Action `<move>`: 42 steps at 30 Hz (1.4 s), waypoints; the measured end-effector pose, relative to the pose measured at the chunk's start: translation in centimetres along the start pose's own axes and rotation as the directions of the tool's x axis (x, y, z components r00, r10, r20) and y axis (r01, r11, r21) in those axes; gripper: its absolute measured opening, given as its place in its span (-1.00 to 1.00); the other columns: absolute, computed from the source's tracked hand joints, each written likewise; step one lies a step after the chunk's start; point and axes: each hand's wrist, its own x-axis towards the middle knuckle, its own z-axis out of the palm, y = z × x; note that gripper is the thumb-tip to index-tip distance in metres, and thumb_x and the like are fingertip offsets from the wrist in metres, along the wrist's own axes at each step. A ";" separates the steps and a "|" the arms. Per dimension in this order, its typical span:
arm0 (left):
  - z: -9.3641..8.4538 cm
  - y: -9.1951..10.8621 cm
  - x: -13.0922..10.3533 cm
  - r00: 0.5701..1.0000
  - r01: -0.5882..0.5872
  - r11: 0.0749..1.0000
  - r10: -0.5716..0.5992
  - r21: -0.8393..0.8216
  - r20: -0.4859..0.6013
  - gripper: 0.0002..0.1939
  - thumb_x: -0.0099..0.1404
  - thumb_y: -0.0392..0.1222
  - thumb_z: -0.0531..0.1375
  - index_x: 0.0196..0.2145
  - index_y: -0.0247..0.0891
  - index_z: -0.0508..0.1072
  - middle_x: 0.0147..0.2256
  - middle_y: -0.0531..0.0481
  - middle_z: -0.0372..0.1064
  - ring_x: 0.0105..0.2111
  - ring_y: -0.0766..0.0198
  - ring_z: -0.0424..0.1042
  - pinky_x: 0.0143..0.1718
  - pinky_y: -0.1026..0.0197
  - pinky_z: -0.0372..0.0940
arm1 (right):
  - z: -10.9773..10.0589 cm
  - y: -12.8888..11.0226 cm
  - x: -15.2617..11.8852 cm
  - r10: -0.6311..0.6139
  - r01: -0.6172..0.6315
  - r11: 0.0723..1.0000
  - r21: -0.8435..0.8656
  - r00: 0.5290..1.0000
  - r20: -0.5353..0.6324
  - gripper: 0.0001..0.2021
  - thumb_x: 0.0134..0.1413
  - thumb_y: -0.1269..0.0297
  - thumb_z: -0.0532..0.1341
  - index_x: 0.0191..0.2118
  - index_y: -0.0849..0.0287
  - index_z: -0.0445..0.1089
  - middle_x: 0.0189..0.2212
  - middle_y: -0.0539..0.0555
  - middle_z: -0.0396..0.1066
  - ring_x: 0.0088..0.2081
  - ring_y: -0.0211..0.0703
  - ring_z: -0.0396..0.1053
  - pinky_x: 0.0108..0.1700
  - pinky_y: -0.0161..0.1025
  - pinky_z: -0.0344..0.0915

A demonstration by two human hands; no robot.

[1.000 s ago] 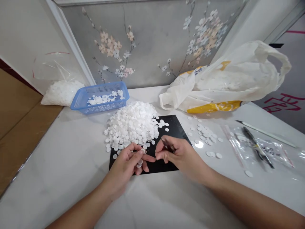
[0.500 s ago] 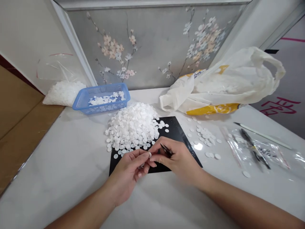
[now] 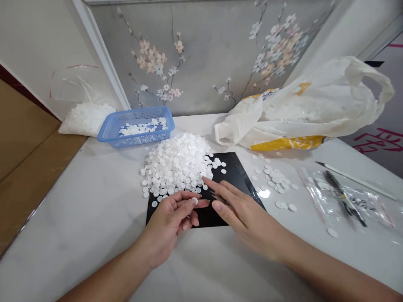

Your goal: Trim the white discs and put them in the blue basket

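Observation:
My left hand (image 3: 171,216) is closed, pinching a small white plastic disc (image 3: 194,201) between thumb and fingertips; its other fingers curl below. To its right, my right hand (image 3: 242,209) holds dark tweezers (image 3: 220,199) inside the grip, mostly hidden by the fingers. Its index finger stretches toward the edge of a big heap of white discs (image 3: 178,161), with the thumb lower and apart. The heap lies partly on a black mat (image 3: 242,180), and both hands are over or beside the mat's front part.
Behind the heap stands a blue basket (image 3: 135,142) with discs inside; a clear bag of discs (image 3: 86,119) leans beside it. At right are a white carrier bag (image 3: 289,117), loose discs (image 3: 277,178), a clear zip bag (image 3: 362,205), a black pen (image 3: 344,199) and a white craft knife-like stick (image 3: 355,180).
My right hand has moved off the disc and away to the right, its fingers straightening. The left hand keeps the disc. The view has shifted slightly.

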 end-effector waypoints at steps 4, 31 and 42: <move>0.1 0.2 0.0 1.000 0.004 0.999 -0.004 0.033 -0.010 -0.77 0.25 -0.14 0.20 -0.21 -0.34 0.36 -0.33 -0.09 0.44 -0.56 0.51 0.18 -0.52 0.39 0.02 | 0.5 0.2 0.0 -0.061 0.060 0.997 -0.058 0.998 -0.017 -0.53 0.34 0.17 -0.15 0.29 0.19 0.02 -0.25 0.15 0.32 -0.27 -0.19 0.37 -0.21 -0.22 0.35; 0.1 0.0 -0.4 0.999 -0.023 0.988 0.017 0.150 0.045 -0.75 0.26 -0.03 0.17 -0.28 -0.30 0.34 -0.59 0.05 0.32 -0.63 0.48 0.01 -0.53 0.32 -0.08 | 1.2 0.3 -0.3 -0.262 0.224 0.949 -0.224 0.952 -0.156 -0.58 0.34 0.20 -0.12 0.08 0.23 0.36 -0.45 0.10 0.32 -0.47 -0.29 0.33 -0.46 -0.38 0.29; 0.1 0.1 -0.5 0.998 -0.039 0.988 0.031 0.151 0.056 -0.76 0.27 -0.04 0.16 -0.28 -0.31 0.36 -0.58 0.04 0.32 -0.63 0.48 0.01 -0.52 0.32 -0.06 | 1.0 0.1 -0.4 -0.260 0.223 0.952 -0.210 0.951 -0.167 -0.61 0.34 0.22 -0.10 0.08 0.20 0.35 -0.45 0.09 0.33 -0.46 -0.30 0.33 -0.45 -0.39 0.28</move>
